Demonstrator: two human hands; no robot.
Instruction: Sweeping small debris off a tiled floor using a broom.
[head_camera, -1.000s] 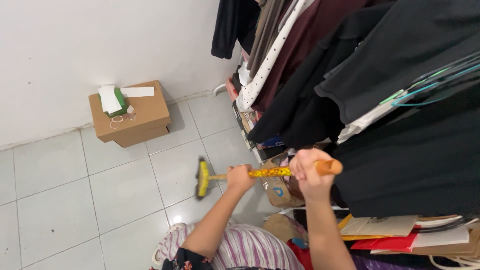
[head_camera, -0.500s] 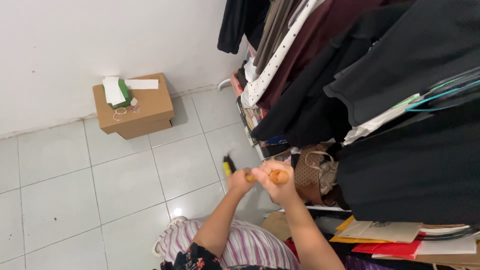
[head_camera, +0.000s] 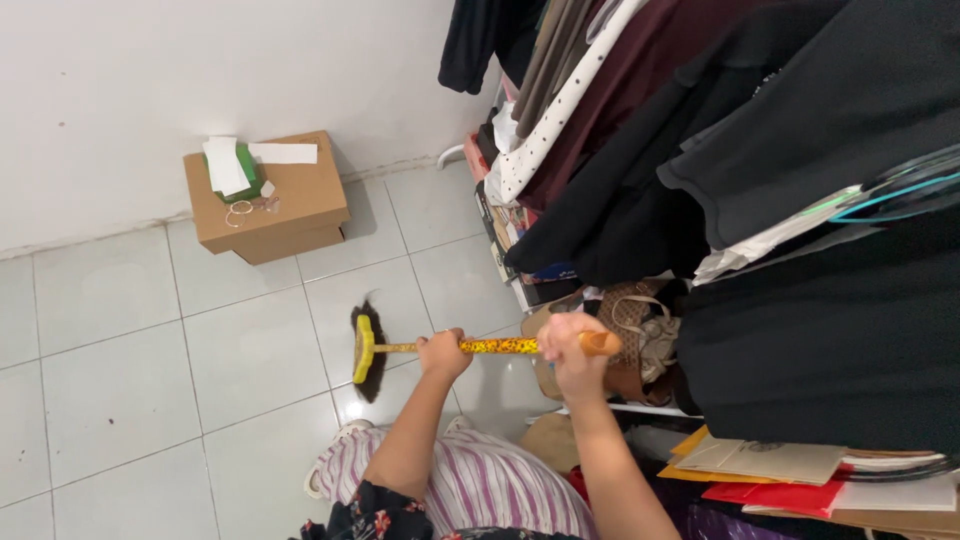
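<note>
bright, even indoor light, seemingly from above; the white wall and pale floor tiles are well lit without harsh glare, save a small bright glint on a tile just below the broom head. the box casts a soft shadow to its right. the dark clothes lose detail in their blacks. focus is fairly sharp; the broom bristles are slightly blurred. lines lean a little toward the edges

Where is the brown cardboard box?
The cardboard box sits on the tiled floor against the white wall, upper left in the head view, beyond the broom.
</note>
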